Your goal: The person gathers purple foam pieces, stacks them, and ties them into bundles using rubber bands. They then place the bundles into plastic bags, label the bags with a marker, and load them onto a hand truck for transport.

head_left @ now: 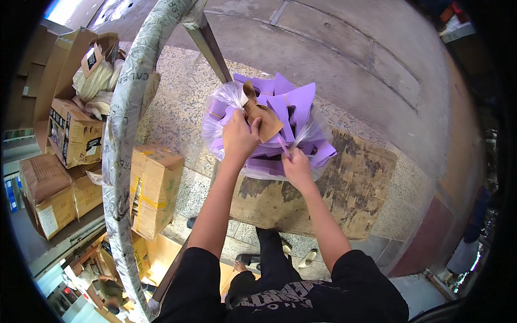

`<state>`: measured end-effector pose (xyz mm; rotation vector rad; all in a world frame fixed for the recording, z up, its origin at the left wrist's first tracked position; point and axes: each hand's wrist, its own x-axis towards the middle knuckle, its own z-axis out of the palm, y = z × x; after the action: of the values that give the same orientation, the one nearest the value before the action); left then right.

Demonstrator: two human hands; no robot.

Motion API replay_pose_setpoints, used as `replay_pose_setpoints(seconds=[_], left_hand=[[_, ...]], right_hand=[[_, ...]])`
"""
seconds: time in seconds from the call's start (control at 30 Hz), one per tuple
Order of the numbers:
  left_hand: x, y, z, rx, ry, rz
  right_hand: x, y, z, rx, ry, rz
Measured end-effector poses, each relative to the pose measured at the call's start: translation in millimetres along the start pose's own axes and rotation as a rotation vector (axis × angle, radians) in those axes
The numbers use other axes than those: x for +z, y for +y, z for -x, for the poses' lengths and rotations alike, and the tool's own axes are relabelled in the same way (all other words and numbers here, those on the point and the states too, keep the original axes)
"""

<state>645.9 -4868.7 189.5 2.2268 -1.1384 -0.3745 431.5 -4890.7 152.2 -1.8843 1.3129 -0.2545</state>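
Observation:
A clear plastic bag (pixel 321 128) stands before me, filled with bundles of purple cut sheets (pixel 296 102), some held by bands. My left hand (pixel 240 135) is closed at the bag's gathered left edge, its thumb pressing a creased brown paper piece (pixel 265 123) that lies over the sheets. My right hand (pixel 298 166) is closed round a slim pink-purple stick (pixel 284 147), which looks like a pen and points up toward the brown paper. Whether the right fingers also grip some of the plastic is hidden.
Under the bag lies a worn brown board (pixel 344 188) on a speckled floor. A plastic-wrapped curved rail (pixel 125 107) runs along the left. Beyond it stand cardboard boxes (pixel 156 188) and an open carton (pixel 75 126). Shoes (pixel 307 258) lie near my legs. A person (pixel 110 290) is at lower left.

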Motion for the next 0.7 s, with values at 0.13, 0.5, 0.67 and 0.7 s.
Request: replay_pose_setpoints(seconds=[0.13, 0.5, 0.67, 0.7], left_hand=[[-24.3, -8.7, -0.8, -0.179, -0.119, 0.151], [-75.8, -20.7, 24.0, -0.327, -0.157, 0.086], [-40.8, -11.4, 41.4, -0.242, 0.048, 0.08], [-36.5, -9.3, 42.4, -0.213, 0.155, 0.009]], right_hand=[[-81.5, -23.2, 6.0, 0.241, 0.005, -0.297], [-76.8, -68.9, 31.6, 0.366, -0.039, -0.555], [-59.6, -65.3, 48.0, 0.354, -0.063, -0.554], [-59.3, -62.9, 44.6, 0.281, -0.11, -0.55]])
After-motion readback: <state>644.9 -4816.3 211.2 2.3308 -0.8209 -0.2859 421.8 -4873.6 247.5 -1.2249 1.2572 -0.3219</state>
